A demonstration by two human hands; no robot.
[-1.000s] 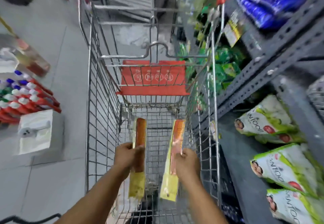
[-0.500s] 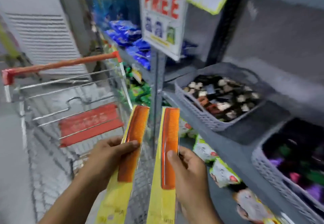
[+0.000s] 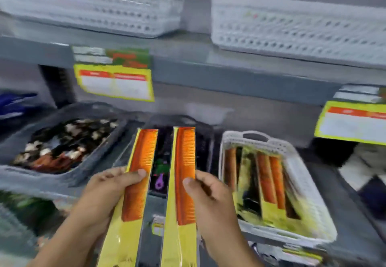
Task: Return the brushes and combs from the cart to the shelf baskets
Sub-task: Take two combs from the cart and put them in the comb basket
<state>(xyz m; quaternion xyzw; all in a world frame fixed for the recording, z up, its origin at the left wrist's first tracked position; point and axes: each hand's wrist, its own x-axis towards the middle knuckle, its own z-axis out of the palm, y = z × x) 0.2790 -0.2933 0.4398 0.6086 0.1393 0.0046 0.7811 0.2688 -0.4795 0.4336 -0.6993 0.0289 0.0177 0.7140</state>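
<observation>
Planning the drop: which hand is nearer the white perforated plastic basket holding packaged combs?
Right. The right hand is just beside the white perforated plastic basket, at its left wall; the left hand is farther left.

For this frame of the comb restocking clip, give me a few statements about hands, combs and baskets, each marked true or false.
1. Each hand holds one packaged orange comb. True: the left hand has a grip on the left comb, the right hand on the right comb.
2. The white basket to the right is empty. False: it already holds similar orange combs on yellow cards.
3. The combs are loose, without packaging. False: both sit on yellow backing cards.
4. The grey basket at left holds small mixed dark and pale items. True.
5. Two white baskets stand on the upper shelf. True.
</observation>
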